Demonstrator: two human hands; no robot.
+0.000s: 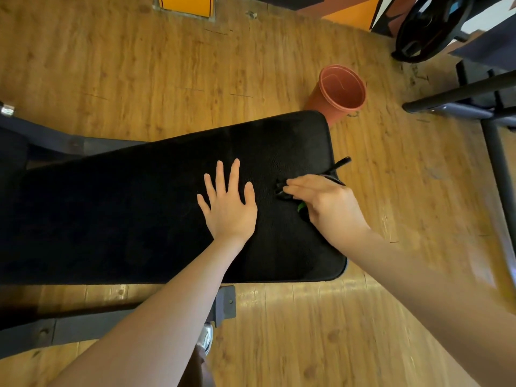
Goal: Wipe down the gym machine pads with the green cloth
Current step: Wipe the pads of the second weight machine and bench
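Observation:
A wide black bench pad (139, 213) fills the middle of the view. My left hand (229, 205) lies flat on it, fingers spread and straight. Just to its right, near the pad's right end, my right hand (324, 202) holds a bunched dark cloth with a bright green patch (301, 206) against the pad. Bits of the cloth poke out past the fingertips and under the palm, and thin dark strands stick up behind the hand. Most of the cloth is hidden under the hand.
A terracotta plastic bucket (339, 92) stands on the wooden floor just beyond the pad's far right corner. Dark machine bars (497, 152) and a weight plate (427, 26) are at the right. The bench's grey frame (226, 303) runs below the pad.

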